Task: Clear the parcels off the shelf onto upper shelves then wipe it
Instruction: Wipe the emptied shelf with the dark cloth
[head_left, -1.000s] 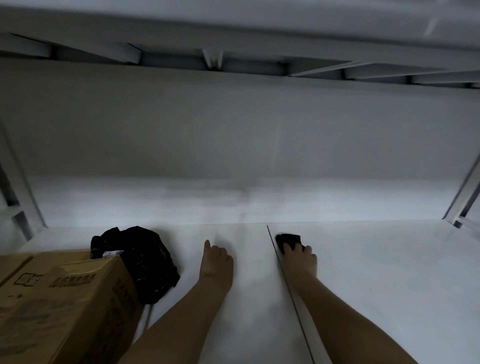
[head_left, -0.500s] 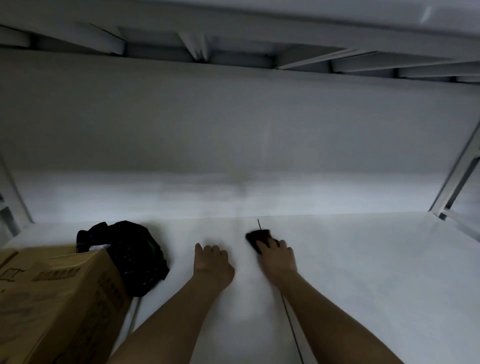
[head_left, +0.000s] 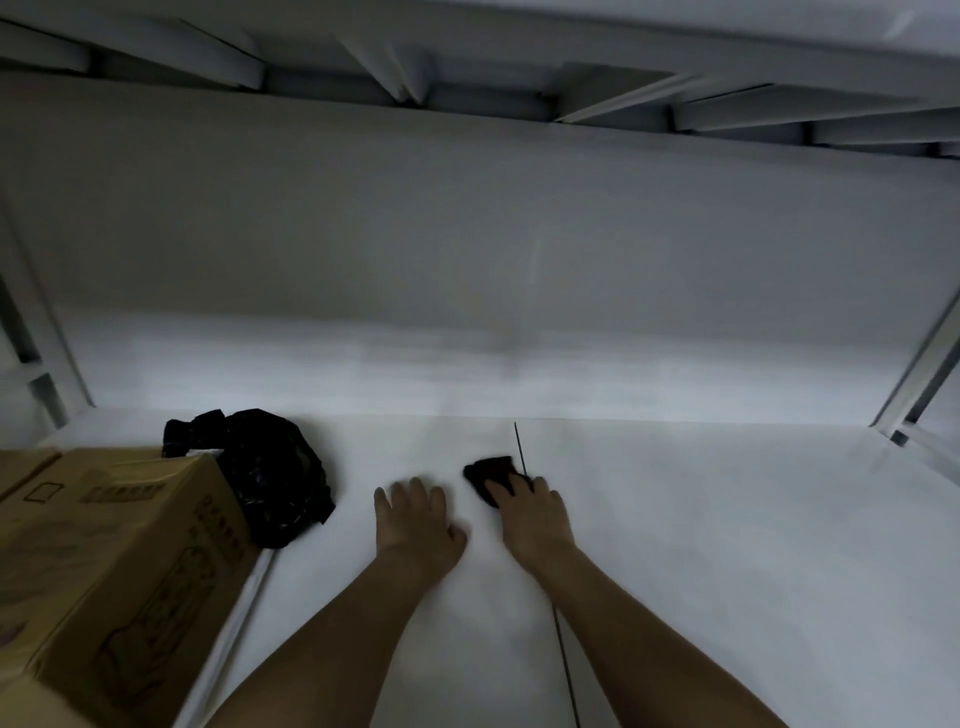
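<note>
Cloth (head_left: 491, 475) slid left; box (head_left: 119, 561), black bag (head_left: 275, 473) left.

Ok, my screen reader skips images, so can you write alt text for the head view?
A person's right hand presses a dark cloth onto a white shelf, while the left hand rests flat beside it. At the left stand a cardboard box and, behind it, a black plastic bag; the underside of another shelf spans above.

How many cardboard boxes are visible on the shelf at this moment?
2. A large cardboard box sits at the near left, and the corner of a second box shows at the left edge behind it. More may lie out of frame.
</note>
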